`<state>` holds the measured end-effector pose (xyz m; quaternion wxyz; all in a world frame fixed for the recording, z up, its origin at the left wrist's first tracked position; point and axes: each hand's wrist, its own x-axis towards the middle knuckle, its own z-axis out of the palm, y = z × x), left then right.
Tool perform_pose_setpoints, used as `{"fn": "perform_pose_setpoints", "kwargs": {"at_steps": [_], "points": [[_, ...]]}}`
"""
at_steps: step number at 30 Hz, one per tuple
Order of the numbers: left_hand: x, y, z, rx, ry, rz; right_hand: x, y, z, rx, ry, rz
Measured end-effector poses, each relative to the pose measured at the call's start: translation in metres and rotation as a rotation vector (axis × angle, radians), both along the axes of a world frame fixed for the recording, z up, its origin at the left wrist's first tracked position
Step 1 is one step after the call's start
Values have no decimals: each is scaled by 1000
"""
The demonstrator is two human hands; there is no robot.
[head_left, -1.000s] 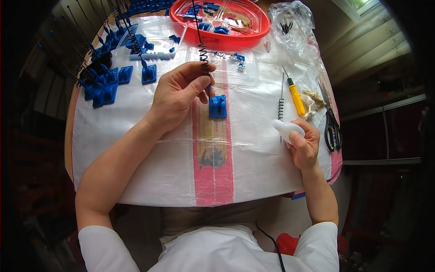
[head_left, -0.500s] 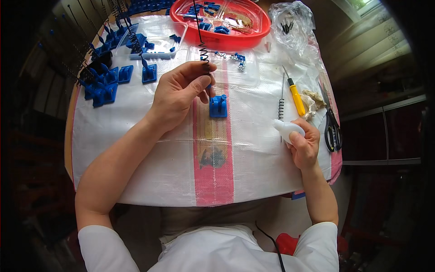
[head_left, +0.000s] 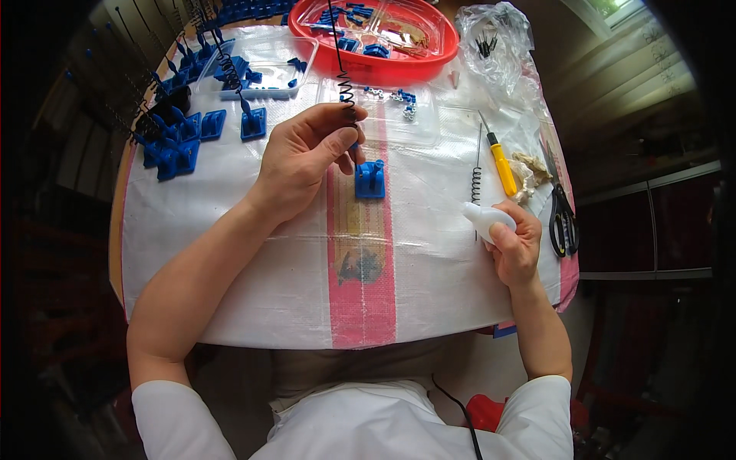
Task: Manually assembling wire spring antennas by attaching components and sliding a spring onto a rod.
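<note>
My left hand (head_left: 314, 149) pinches a black spring wire (head_left: 345, 88), a coil with a long straight end pointing away from me. Just beyond its fingertips, to the right, a small blue plastic base (head_left: 370, 180) sits on the pink-striped cloth; whether the wire's lower end touches it I cannot tell. In my right hand (head_left: 515, 244) is a small white squeeze bottle (head_left: 489, 222), its nozzle tilted up to the left. A second black spring wire (head_left: 477, 184) lies beside the bottle, partly covered by it.
Several blue bases with upright wires (head_left: 172, 146) stand at the left. A clear tray (head_left: 261, 93) and a red divided tray (head_left: 429, 73) hold blue parts. On the right lie a yellow-handled screwdriver (head_left: 502, 165), black scissors (head_left: 563, 222), a crumpled cloth (head_left: 529, 175) and a plastic bag (head_left: 494, 46).
</note>
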<state>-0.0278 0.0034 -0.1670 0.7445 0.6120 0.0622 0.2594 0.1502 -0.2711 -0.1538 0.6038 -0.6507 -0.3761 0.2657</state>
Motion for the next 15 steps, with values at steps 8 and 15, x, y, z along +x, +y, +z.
{"fn": "perform_pose_setpoints", "kwargs": {"at_steps": [8, 15], "points": [[0, 0, 0, -4, 0, -1, -1, 0, 0, -2, 16, -3], [0, 1, -1, 0, 1, -2, 0, 0, 0, 0, 3, -2]]}}
